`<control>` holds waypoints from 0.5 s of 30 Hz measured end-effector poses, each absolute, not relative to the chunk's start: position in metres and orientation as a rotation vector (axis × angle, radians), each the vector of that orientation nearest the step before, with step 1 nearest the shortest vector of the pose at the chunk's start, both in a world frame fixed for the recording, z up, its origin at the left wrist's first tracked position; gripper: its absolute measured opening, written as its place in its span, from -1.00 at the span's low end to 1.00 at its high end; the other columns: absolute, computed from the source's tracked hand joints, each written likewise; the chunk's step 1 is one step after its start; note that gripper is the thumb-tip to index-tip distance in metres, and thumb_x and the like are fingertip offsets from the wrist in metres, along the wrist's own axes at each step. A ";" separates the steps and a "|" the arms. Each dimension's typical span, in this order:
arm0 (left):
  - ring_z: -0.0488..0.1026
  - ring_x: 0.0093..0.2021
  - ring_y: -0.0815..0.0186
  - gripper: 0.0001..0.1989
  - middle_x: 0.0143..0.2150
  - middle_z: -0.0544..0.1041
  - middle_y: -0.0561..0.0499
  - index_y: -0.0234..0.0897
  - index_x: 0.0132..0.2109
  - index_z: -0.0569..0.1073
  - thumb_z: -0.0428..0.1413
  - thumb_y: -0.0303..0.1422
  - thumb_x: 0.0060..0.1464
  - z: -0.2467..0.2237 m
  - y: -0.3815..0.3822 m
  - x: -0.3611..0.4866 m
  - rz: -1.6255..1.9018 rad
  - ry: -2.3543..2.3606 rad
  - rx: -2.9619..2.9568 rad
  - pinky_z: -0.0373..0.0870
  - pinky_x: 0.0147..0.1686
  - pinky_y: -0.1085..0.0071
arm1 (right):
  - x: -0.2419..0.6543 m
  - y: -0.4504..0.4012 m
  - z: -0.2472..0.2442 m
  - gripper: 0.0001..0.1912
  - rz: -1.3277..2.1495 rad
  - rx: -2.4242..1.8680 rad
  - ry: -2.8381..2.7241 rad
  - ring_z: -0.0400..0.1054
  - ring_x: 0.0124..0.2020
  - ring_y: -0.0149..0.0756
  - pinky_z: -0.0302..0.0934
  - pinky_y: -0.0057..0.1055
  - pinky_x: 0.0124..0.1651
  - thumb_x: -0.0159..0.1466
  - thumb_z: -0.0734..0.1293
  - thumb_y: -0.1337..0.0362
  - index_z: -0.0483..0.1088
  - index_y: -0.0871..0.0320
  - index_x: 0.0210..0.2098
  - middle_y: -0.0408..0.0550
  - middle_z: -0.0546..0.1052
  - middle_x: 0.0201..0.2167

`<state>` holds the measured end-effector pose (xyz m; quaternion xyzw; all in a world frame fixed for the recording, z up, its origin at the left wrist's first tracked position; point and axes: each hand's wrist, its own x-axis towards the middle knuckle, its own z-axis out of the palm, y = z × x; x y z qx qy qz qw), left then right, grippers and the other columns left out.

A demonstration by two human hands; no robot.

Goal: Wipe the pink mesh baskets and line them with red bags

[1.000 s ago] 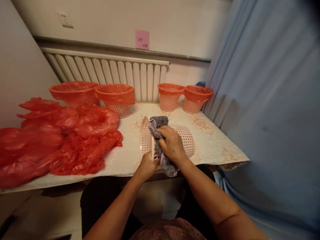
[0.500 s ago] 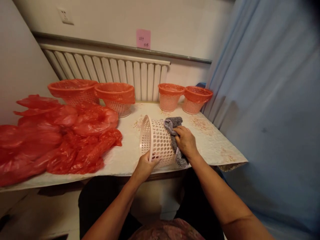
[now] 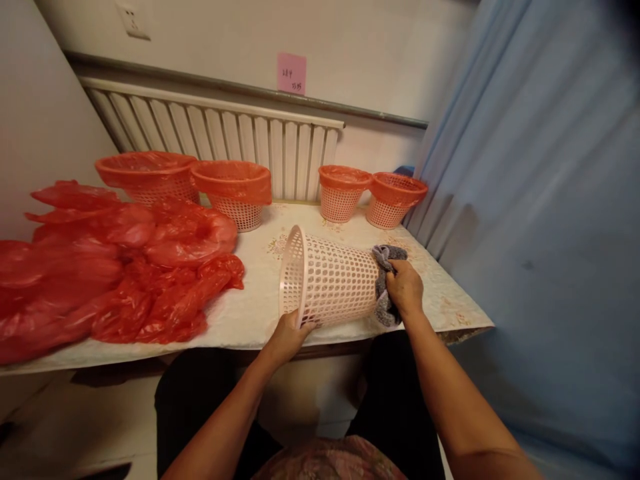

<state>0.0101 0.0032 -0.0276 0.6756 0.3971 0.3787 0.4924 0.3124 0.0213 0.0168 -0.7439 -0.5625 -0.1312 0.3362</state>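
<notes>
A pale pink perforated plastic wastebasket [image 3: 340, 280] lies on its side over the table, its mouth turned left. My left hand [image 3: 290, 337] grips the rim at the near side, thumb on the outer wall and fingers hidden inside or behind it. At the basket's base end, my right hand [image 3: 406, 287] is closed on a grey cloth [image 3: 385, 310], which presses against the end of the wall. Part of the cloth sticks out above the fingers.
Two wastebaskets with red liners [image 3: 233, 183] stand at back left, two more [image 3: 345, 180] at back right. Crumpled red plastic bags [image 3: 135, 267] cover the table's left side. Behind are a radiator [image 3: 215, 133] and wall; a blue curtain [image 3: 540, 233] hangs at right.
My right hand has slid the grey cloth rightward along the basket's wall to its base end. My left hand keeps its hold on the rim.
</notes>
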 end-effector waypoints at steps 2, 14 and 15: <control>0.49 -0.03 0.14 -0.69 -0.07 0.60 -0.10 -0.35 -0.09 0.53 0.14 -0.36 -0.02 -0.026 0.006 0.010 0.906 0.956 1.664 0.33 0.08 0.23 | 0.298 0.023 0.025 -0.60 -0.319 -1.894 -1.504 0.35 -0.12 -0.21 0.18 -0.34 -0.04 0.11 0.19 0.41 0.47 0.16 -0.09 0.03 0.51 -0.12; 0.50 -0.10 0.14 -0.73 -0.22 0.62 -0.05 -0.37 -0.15 0.52 0.06 -0.42 -0.02 -0.023 0.007 0.015 0.963 0.950 1.656 0.40 -0.03 0.27 | 0.139 0.003 0.075 -0.55 -0.130 -1.317 -1.858 0.25 -0.01 -0.18 0.18 -0.25 0.10 0.14 0.20 0.45 0.37 0.14 0.02 0.01 0.42 -0.01; 0.50 -0.10 0.14 -0.73 -0.22 0.62 -0.06 -0.38 -0.14 0.52 0.07 -0.40 -0.01 -0.024 0.008 0.014 0.966 0.956 1.647 0.41 -0.04 0.28 | 0.136 0.002 0.073 -0.53 -0.148 -1.314 -1.853 0.24 0.00 -0.18 0.17 -0.25 0.11 0.14 0.20 0.45 0.36 0.15 0.05 0.01 0.41 0.01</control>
